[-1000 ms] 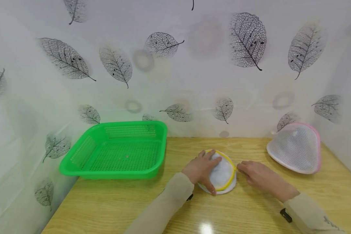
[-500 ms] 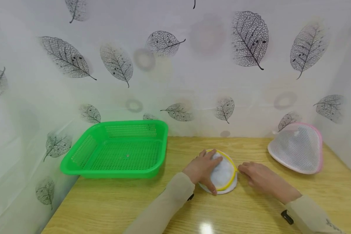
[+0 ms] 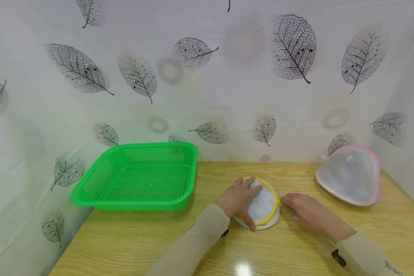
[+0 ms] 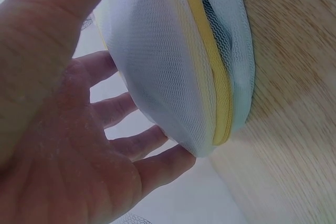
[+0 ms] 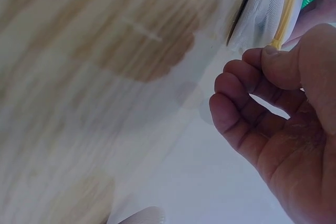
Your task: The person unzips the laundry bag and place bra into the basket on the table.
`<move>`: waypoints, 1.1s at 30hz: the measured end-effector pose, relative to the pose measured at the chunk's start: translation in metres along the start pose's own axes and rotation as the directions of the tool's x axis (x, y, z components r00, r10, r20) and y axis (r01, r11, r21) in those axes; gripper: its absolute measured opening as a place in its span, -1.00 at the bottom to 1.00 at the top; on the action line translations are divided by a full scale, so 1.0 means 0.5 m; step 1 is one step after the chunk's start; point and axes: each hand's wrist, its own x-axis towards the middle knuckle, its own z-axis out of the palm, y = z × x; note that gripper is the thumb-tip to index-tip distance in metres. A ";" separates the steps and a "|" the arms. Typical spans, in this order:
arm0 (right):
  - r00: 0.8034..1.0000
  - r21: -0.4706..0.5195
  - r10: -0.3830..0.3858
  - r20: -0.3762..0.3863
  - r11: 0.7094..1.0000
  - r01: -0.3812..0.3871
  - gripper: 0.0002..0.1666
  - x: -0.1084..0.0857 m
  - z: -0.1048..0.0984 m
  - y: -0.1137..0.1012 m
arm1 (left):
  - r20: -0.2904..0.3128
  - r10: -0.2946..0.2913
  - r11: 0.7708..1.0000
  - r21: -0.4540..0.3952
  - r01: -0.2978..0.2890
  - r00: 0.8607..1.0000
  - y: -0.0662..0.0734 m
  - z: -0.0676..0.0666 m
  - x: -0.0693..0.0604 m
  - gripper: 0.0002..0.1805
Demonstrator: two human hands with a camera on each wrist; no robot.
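A round white mesh laundry bag (image 3: 260, 203) with a yellow zipper lies on the wooden table in the head view. My left hand (image 3: 239, 199) rests on the bag's left part with fingers spread. In the left wrist view, the fingertips (image 4: 181, 156) touch the mesh along one edge, and dark mesh shows in a gap beside the yellow zipper (image 4: 212, 72). To the right of the bag, my right hand (image 3: 305, 212) pinches the zipper pull between thumb and index finger, which mostly hide it. Its other fingers curl loosely in the right wrist view.
A green plastic basket (image 3: 189, 184) with perforated walls stands at the left of the table (image 3: 124, 245). At the right back rests another white mesh bag (image 3: 348, 176) with pink edging. A leaf-patterned sheet (image 3: 234, 92) hangs behind the table.
The right hand has shifted very slightly; it keeps pinching the zipper pull. The left hand and the bag stay practically where they were.
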 end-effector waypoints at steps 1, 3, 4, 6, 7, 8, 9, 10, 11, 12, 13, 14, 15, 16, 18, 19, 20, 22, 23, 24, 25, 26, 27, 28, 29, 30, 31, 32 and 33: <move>1.000 0.004 0.001 0.003 1.000 -0.001 -0.65 0.000 -0.001 -0.001 | 0.001 -0.001 1.000 -0.002 0.001 1.000 0.000 0.000 0.000 0.32; 1.000 0.002 0.006 0.005 1.000 -0.006 -0.65 -0.001 -0.003 -0.003 | 0.002 -0.005 1.000 -0.006 0.005 1.000 0.000 -0.001 0.000 0.32; 1.000 0.000 0.008 0.008 1.000 -0.008 -0.65 -0.001 -0.002 -0.004 | 0.003 -0.006 1.000 -0.005 0.006 1.000 0.000 -0.001 -0.001 0.32; 1.000 -0.003 0.009 0.009 1.000 -0.009 -0.64 -0.002 -0.002 -0.006 | 0.005 -0.009 1.000 0.000 0.009 1.000 0.001 -0.001 -0.001 0.32; 1.000 -0.003 0.006 0.010 1.000 -0.006 -0.64 -0.002 -0.001 -0.006 | 0.006 -0.009 1.000 0.003 0.009 1.000 0.001 -0.001 -0.001 0.32; 1.000 -0.003 0.005 0.010 1.000 -0.005 -0.63 -0.003 0.000 -0.006 | 0.006 -0.009 1.000 0.007 0.009 1.000 0.001 -0.001 -0.001 0.32; 1.000 -0.002 0.004 0.008 1.000 -0.004 -0.63 -0.003 0.001 -0.007 | 0.006 -0.009 1.000 0.012 0.009 1.000 0.002 -0.001 -0.001 0.32; 1.000 0.000 0.004 0.007 1.000 -0.004 -0.62 -0.003 0.002 -0.006 | 0.005 -0.008 1.000 0.017 0.008 1.000 0.002 -0.001 -0.001 0.32; 1.000 0.001 0.003 0.003 1.000 -0.003 -0.62 -0.003 0.003 -0.006 | 0.004 -0.007 1.000 0.020 0.007 1.000 0.002 -0.002 0.000 0.32; 1.000 0.001 0.006 0.002 1.000 -0.006 -0.62 -0.004 0.003 -0.006 | 0.004 -0.008 1.000 0.021 0.008 1.000 0.002 -0.002 0.000 0.32; 1.000 0.004 0.004 0.001 1.000 -0.004 -0.62 -0.003 0.004 -0.006 | 0.002 -0.006 1.000 0.023 0.006 1.000 0.001 -0.002 0.000 0.32; 1.000 0.006 0.004 0.001 1.000 -0.004 -0.62 -0.003 0.004 -0.006 | 0.001 -0.006 1.000 0.024 0.006 1.000 0.001 -0.002 0.000 0.32; 1.000 0.006 0.005 0.000 1.000 -0.005 -0.62 -0.003 0.005 -0.006 | 0.001 -0.006 1.000 0.022 0.006 1.000 0.001 -0.001 0.000 0.32; 1.000 0.008 0.004 0.002 1.000 -0.005 -0.62 -0.003 0.005 -0.006 | 0.001 -0.005 1.000 0.020 0.005 1.000 0.001 -0.001 0.000 0.32; 1.000 0.010 0.005 0.004 1.000 -0.005 -0.62 -0.003 0.005 -0.007 | 0.002 -0.006 1.000 0.013 0.006 1.000 0.001 0.001 0.001 0.32; 1.000 0.010 0.007 0.005 1.000 -0.007 -0.62 -0.004 0.005 -0.007 | 0.001 -0.006 1.000 0.010 0.006 1.000 0.001 0.001 0.001 0.32; 1.000 0.010 0.012 0.007 1.000 -0.012 -0.62 -0.004 0.005 -0.008 | 0.001 -0.006 1.000 0.008 0.006 1.000 0.001 0.001 0.002 0.32; 1.000 0.012 0.018 0.011 1.000 -0.018 -0.62 -0.004 0.004 -0.009 | -0.001 -0.008 1.000 0.005 0.008 1.000 0.000 0.002 0.002 0.33; 1.000 0.010 0.022 0.014 1.000 -0.022 -0.62 -0.004 0.004 -0.010 | -0.002 -0.008 1.000 0.004 0.008 1.000 0.000 0.002 0.002 0.33; 1.000 0.009 0.025 0.016 1.000 -0.025 -0.62 -0.004 0.003 -0.011 | -0.003 -0.008 1.000 0.004 0.008 1.000 0.001 0.002 0.002 0.33; 0.999 0.007 0.030 0.021 1.000 -0.030 -0.62 -0.004 0.002 -0.011 | -0.004 -0.008 1.000 0.005 0.009 1.000 0.001 0.002 0.001 0.33; 0.999 0.006 0.033 0.024 0.999 -0.033 -0.62 -0.004 0.001 -0.012 | -0.003 -0.009 1.000 0.004 0.009 1.000 0.001 0.002 0.001 0.33; 0.999 0.006 0.033 0.028 0.999 -0.033 -0.62 -0.004 0.001 -0.012 | -0.002 -0.010 1.000 0.002 0.010 1.000 0.001 0.002 0.001 0.33; 0.999 0.003 0.037 0.032 0.999 -0.037 -0.62 -0.004 0.000 -0.013 | -0.002 -0.010 1.000 0.003 0.010 1.000 0.001 0.002 0.001 0.33; 0.999 0.006 0.038 0.037 0.999 -0.038 -0.62 -0.004 -0.001 -0.012 | 0.000 -0.010 1.000 0.004 0.010 1.000 0.001 0.002 0.001 0.33; 0.999 0.007 0.038 0.039 0.999 -0.038 -0.62 -0.004 -0.001 -0.012 | 0.001 -0.011 1.000 0.004 0.011 1.000 0.001 0.002 0.001 0.33; 0.999 0.007 0.037 0.040 0.999 -0.037 -0.62 -0.003 -0.001 -0.012 | 0.002 -0.011 1.000 0.004 0.011 1.000 0.002 0.002 0.001 0.33; 0.999 0.008 0.036 0.041 0.999 -0.036 -0.63 -0.003 -0.001 -0.011 | 0.004 -0.012 1.000 0.004 0.012 1.000 0.002 0.002 0.001 0.33; 0.998 0.009 0.034 0.043 0.999 -0.034 -0.63 -0.003 0.000 -0.010 | 0.006 -0.012 1.000 0.004 0.012 1.000 0.002 0.001 0.001 0.32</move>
